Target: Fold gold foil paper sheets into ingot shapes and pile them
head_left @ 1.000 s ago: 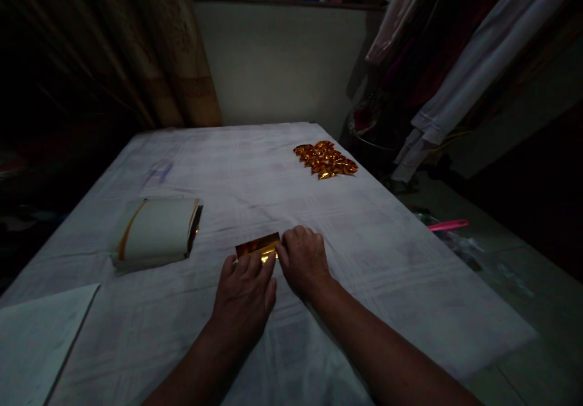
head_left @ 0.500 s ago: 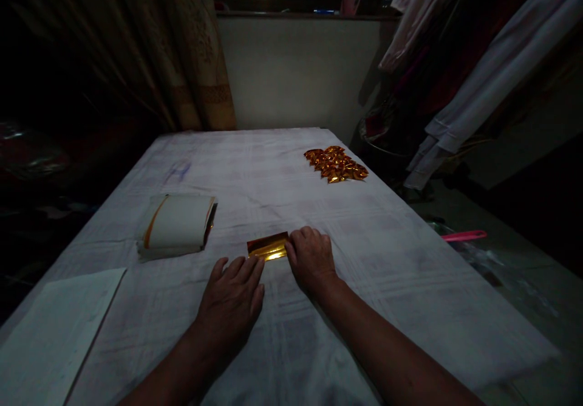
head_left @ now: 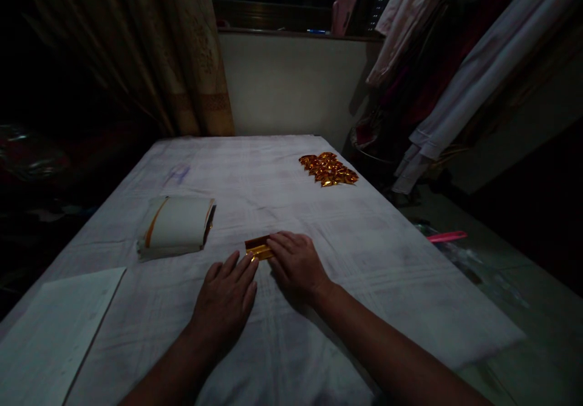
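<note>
A small gold foil sheet (head_left: pixel 255 247) lies on the white cloth-covered table (head_left: pixel 282 175) in front of me. My right hand (head_left: pixel 295 262) rests flat on its right part, fingers stretched out and covering most of it. My left hand (head_left: pixel 226 296) lies flat on the cloth just below the foil's left end, fingertips touching its near edge. Both hands press down with fingers extended.
A stack of white-backed foil sheets (head_left: pixel 175 226) sits to the left. A pile of folded gold pieces (head_left: pixel 328 169) lies at the far right of the table. A white paper (head_left: pixel 50 333) covers the near left corner. Clothes (head_left: pixel 455 78) hang at right, a curtain (head_left: pixel 182 53) at back left.
My right hand has slid left over the gold foil, covering more of it. My left hand stays flat by the foil's near edge. The visible foil is narrower now.
</note>
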Available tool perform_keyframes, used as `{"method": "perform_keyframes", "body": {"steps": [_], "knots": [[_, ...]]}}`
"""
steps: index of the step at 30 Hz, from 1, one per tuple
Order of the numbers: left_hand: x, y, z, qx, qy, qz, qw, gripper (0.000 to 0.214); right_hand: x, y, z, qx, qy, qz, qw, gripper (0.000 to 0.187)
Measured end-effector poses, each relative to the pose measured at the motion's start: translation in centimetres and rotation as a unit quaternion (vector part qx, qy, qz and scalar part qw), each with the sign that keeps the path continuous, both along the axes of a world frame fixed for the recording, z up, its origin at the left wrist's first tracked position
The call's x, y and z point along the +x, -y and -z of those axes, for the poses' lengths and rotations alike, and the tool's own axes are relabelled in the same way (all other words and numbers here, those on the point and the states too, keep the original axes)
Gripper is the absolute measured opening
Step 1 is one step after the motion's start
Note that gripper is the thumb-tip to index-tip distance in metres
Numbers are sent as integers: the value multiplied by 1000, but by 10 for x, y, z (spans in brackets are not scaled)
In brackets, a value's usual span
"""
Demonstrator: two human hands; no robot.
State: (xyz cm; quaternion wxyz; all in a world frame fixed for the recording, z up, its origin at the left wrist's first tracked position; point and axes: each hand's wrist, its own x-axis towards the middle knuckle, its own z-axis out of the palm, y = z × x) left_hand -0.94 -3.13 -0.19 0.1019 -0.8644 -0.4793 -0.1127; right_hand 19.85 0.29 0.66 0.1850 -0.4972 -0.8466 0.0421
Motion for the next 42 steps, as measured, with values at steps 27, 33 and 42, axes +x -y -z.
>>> {"method": "perform_keyframes", "body": {"steps": [27, 33, 42], "knots": [[47, -4, 14, -24, 34, 19, 999, 50, 28, 25, 11, -106, 60, 20, 992, 58], [1, 4, 10, -22, 0, 2, 1000, 50, 26, 25, 8, -121, 48, 27, 991, 60], [1, -1, -21, -12, 5, -19, 1000, 33, 25, 26, 7, -122, 48, 24, 991, 60]]}}
